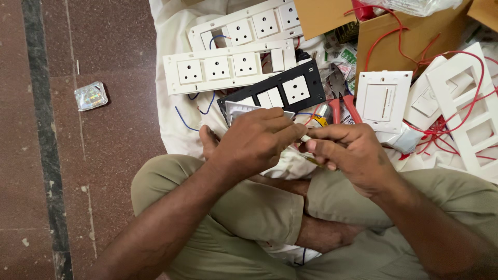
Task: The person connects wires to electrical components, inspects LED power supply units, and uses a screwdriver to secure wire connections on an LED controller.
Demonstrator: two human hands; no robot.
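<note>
I sit cross-legged on the floor. My left hand (254, 140) grips a small white switch module (249, 110) whose edge shows above my fingers. My right hand (350, 155) is closed around a thin yellow-handled tool (315, 161) whose tip meets the module between my two hands. Just beyond my hands lies a black switch plate (311, 83) holding white sockets.
Two long white socket boards (228, 65) lie on a white cloth (171, 31). Red-handled pliers (342, 106), a white switch plate (383, 101), white frames (467, 103), red wires (415, 57) and a cardboard box (415, 31) crowd the right. A shiny foil packet (91, 96) lies on the reddish floor.
</note>
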